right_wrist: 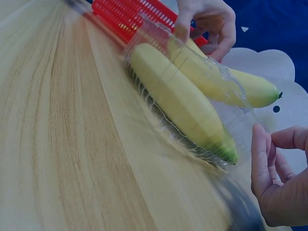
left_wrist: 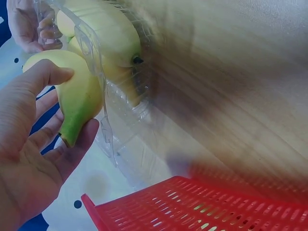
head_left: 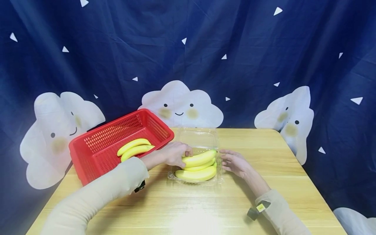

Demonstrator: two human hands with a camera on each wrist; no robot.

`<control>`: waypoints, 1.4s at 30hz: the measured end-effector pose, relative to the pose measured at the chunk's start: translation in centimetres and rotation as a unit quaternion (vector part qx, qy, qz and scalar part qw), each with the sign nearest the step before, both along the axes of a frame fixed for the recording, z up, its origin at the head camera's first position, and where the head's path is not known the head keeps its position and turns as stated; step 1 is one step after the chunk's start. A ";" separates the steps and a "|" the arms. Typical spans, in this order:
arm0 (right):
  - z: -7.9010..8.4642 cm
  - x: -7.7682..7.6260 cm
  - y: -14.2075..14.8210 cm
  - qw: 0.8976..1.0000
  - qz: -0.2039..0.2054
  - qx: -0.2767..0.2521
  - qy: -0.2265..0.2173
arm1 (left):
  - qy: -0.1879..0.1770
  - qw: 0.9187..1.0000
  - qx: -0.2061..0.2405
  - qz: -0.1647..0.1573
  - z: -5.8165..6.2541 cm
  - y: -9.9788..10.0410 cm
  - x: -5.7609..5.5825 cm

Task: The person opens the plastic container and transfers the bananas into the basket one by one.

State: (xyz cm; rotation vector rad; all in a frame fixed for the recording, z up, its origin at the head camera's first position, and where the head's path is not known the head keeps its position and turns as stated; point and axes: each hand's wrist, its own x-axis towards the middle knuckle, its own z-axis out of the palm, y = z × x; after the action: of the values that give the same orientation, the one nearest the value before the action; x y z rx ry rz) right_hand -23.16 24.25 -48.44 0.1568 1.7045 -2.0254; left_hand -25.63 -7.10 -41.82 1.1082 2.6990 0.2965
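My left hand (head_left: 175, 154) grips a yellow banana (head_left: 199, 158) near one end, thumb on one side and fingers on the other. That banana lies over the back of a clear plastic clamshell box (head_left: 197, 138), whose lid stands open at the rear. Below it in the box are a front banana (head_left: 197, 174) and another banana (head_left: 202, 167), partly covered. Beside the box's right wall is my right hand (head_left: 236, 163), fingers loosely bent and holding nothing; whether the fingertips touch the plastic, I cannot tell. In the left wrist view, the held banana's (left_wrist: 79, 91) green stem end points toward the palm.
A red perforated basket (head_left: 102, 158) sits at the left of the wooden table (head_left: 252, 202), tilted in my view. Two more bananas (head_left: 136, 150) lie inside it, near its right side. Behind the table hangs a dark blue curtain (head_left: 164, 58) with clouds.
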 end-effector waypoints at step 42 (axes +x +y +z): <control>-0.2 -0.1 0.1 1.000 -0.003 0.003 -0.001 | 0.014 0.999 0.018 0.027 3.6 -3.1 -0.4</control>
State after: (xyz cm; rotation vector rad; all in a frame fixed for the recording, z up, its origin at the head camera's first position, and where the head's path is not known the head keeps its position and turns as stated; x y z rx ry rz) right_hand -23.30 24.38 -48.67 0.1658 1.7114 -2.0249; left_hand -26.02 -10.21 -38.26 1.0572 2.7631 0.3420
